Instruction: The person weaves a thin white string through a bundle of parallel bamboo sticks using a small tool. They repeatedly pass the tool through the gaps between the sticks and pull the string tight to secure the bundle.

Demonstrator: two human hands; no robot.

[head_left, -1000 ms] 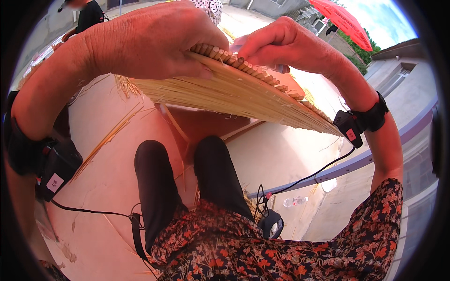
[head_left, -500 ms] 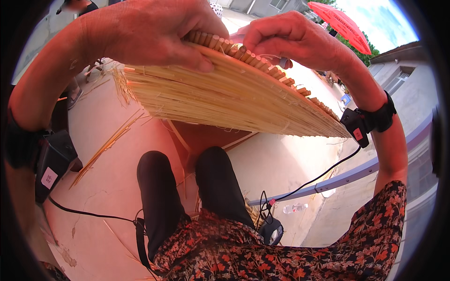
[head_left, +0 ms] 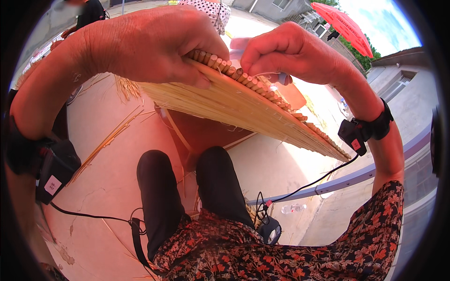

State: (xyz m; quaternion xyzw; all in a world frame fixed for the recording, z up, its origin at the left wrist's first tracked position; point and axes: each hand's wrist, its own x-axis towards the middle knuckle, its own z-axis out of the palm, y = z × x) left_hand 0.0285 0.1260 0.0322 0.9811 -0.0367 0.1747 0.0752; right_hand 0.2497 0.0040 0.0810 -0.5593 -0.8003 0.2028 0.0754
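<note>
A mat of straw-coloured stalks (head_left: 243,107) spans the space above my knees, slanting down to the right. A row of round cut stalk ends lines its upper edge. My left hand (head_left: 159,49) is closed over that edge, thumb on the near face and the other fingers mostly hidden behind. Just to the right, my right hand (head_left: 281,54) is held in a pinch against the stalk ends. What its fingertips hold is too small to make out. A pale greyish piece shows by its lower fingers.
Loose stalks (head_left: 105,145) lie on the floor at left. A reddish-brown surface (head_left: 201,136) sits beneath the mat. At right are a metal rail (head_left: 347,182), a clear bottle (head_left: 294,208) and cables from my wrist devices. Other people (head_left: 89,14) are at the back; a red umbrella (head_left: 342,28) stands far right.
The mat has tilted, its right end dropping lower and its near face showing narrower. Both hands have shifted slightly downward, keeping their closed holds.
</note>
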